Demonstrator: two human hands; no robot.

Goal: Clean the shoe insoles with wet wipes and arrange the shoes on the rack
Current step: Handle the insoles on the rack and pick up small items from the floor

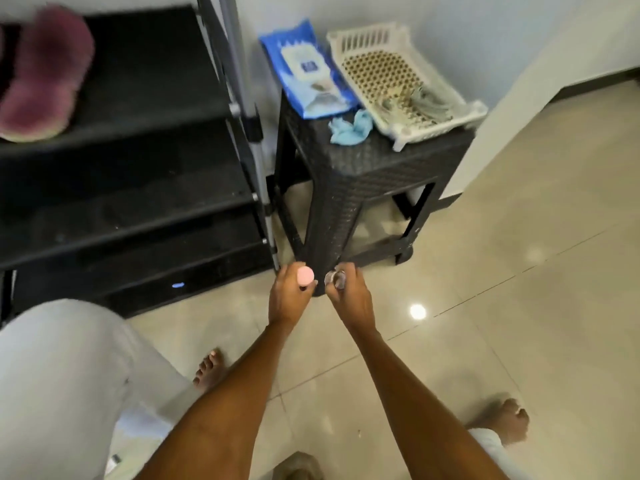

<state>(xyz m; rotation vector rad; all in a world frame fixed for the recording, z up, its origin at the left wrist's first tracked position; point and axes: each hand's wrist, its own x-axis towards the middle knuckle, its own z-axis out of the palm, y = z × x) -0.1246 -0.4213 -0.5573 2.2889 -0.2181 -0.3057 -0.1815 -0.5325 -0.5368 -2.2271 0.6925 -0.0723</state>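
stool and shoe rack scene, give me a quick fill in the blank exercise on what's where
1. The blue wet wipes pack lies on top of the dark ____.
2. The white basket sits to the ____ of the wipes pack.
3. The fluffy pink slipper rests on the rack's ____ shelf.
4. The left hand holds a small ____ object.

Missing words: stool; right; top; pink

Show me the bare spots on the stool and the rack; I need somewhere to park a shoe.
The stool is crowded at the back: wipes pack, white tray and blue cloth. Only its front strip, below the cloth, is bare. The rack's top shelf is free right of the fluffy slipper, and the lower shelves look bare.
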